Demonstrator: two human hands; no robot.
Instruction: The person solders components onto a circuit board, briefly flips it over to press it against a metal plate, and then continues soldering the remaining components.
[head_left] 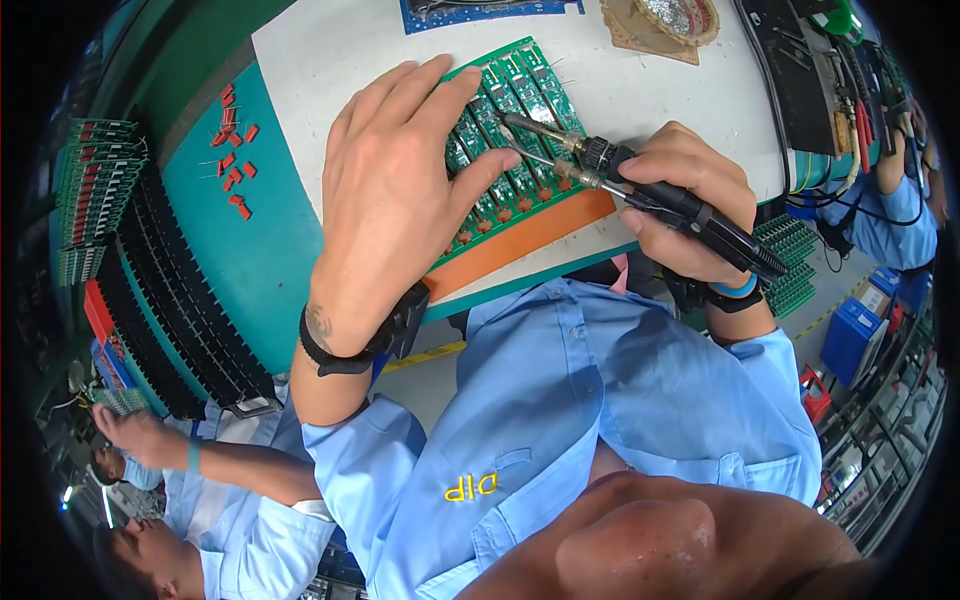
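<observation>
My right hand (695, 190) grips a black soldering iron (712, 222), with a thin metal tube running beside its tip. The tip lies over a panel of green circuit boards (545, 95), near its middle; whether it touches a joint I cannot tell. My left hand (392, 165) rests on the left part of the panel, fingers stretched out and thumb spread toward the iron's tip, hiding that side. Along the panel's near edge runs an orange strip (530, 240). White sheet (320, 50) lies beneath.
Loose red components (233, 178) are scattered on the green mat at left, beside black slotted racks (185, 270) and stacked circuit boards (100, 190). A round dish (680, 18) and blue board (480, 15) sit at the far edge. A co-worker's hand (145, 435) shows lower left.
</observation>
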